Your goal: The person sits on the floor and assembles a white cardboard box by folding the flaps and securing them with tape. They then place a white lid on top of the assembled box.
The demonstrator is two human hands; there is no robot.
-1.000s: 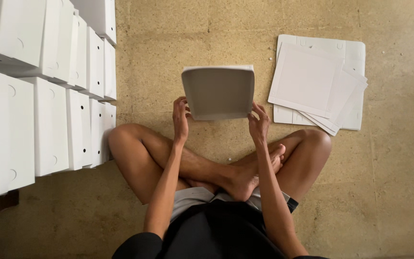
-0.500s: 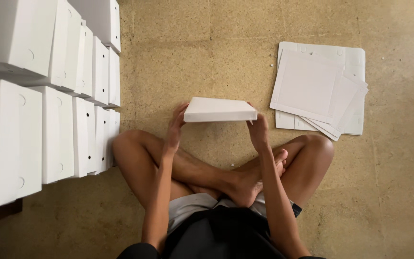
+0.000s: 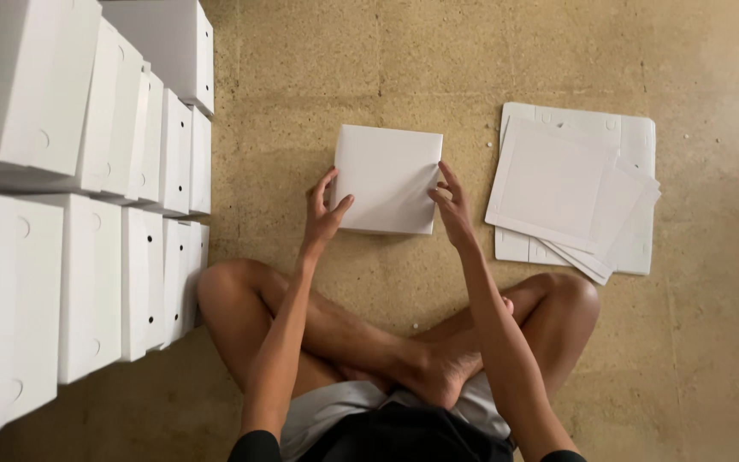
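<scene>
A white cardboard box (image 3: 387, 175) is in front of my crossed legs, its flat white face turned up toward me. My left hand (image 3: 322, 214) grips its left edge with thumb on top. My right hand (image 3: 452, 205) holds the right edge, fingers spread along the side. I cannot tell whether the box rests on the floor or hangs just above it.
Stacks of finished white boxes (image 3: 79, 214) fill the left side in rows. A pile of flat white cardboard sheets (image 3: 575, 188) lies on the floor to the right. My bare legs (image 3: 404, 342) are crossed below the box. The floor (image 3: 318, 77) is tan and speckled.
The box was raised with its open inside facing me, then tipped edge-on, and now sits lower with its closed flat face up. Both hands stayed on its sides.
</scene>
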